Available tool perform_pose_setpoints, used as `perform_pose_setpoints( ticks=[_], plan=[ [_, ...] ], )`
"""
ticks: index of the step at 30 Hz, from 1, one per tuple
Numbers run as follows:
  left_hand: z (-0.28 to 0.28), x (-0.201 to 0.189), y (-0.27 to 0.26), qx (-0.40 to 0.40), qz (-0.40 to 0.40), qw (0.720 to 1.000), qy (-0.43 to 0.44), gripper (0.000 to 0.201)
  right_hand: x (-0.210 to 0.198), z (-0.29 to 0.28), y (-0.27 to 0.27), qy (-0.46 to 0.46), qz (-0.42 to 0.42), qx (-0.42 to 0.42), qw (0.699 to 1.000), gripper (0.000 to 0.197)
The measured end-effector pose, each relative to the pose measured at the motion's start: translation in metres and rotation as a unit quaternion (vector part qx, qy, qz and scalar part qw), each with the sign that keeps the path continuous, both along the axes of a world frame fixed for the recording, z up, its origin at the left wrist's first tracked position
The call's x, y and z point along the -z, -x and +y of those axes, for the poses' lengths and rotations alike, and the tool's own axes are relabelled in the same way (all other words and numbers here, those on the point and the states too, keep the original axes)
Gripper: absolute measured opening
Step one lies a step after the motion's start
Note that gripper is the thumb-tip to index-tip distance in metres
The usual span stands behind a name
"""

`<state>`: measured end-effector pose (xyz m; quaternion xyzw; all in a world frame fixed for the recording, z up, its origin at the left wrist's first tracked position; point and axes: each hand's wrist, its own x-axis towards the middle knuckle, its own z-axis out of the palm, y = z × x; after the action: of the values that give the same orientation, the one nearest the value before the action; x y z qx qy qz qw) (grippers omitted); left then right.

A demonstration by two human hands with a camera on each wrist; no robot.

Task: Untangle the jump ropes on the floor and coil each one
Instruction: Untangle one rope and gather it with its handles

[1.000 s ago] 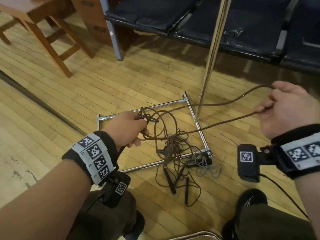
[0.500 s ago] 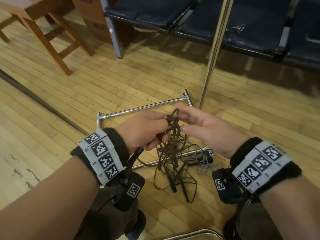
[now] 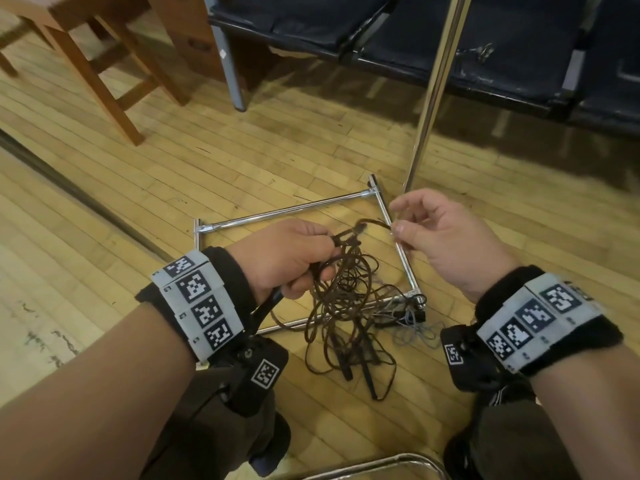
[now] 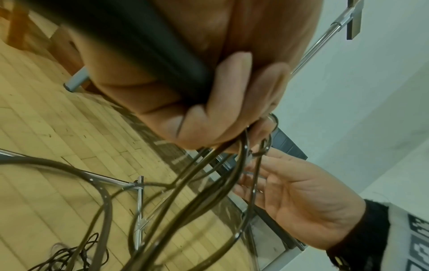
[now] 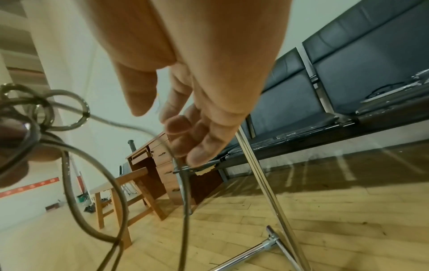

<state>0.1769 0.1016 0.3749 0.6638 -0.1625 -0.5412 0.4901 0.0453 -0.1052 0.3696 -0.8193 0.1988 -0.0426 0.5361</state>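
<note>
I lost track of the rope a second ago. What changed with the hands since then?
The right hand let go of the strand it had pulled out to the right, came back in beside the left hand and now hangs open next to the knot. The left hand keeps its grip on a black handle and the bunched jump ropes.

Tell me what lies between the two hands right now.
In the head view, a loop of brown jump rope arcs from the left hand toward the right hand; behind it lie wood floor and the chrome frame.
</note>
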Motion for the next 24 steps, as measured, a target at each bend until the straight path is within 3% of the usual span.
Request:
perform_pose_setpoints(
  ticks=[4,10,16,19,24],
  plan=[
    [-0.002,0.000,-0.001,-0.020,0.042,0.999,0.006,0.028,-0.004,0.004,0.001,0.003,-0.037,-0.039,0.999,0.019],
    [-0.003,-0.004,0.000,-0.017,0.085,0.996,0.026,0.015,0.002,0.015,0.001,-0.006,0.021,-0.151,0.988,0.034],
    [-0.003,-0.002,0.002,-0.013,0.022,1.000,0.015,0.013,0.003,0.012,0.000,0.012,0.028,-0.146,0.989,0.017],
    [-0.003,-0.004,0.003,0.025,0.031,0.999,0.013,0.013,0.001,0.011,0.000,-0.015,0.031,-0.123,0.992,0.017],
    [-0.006,-0.003,0.006,-0.003,0.025,1.000,0.001,0.011,-0.002,0.011,0.000,-0.018,0.032,-0.104,0.994,0.019]
  ],
)
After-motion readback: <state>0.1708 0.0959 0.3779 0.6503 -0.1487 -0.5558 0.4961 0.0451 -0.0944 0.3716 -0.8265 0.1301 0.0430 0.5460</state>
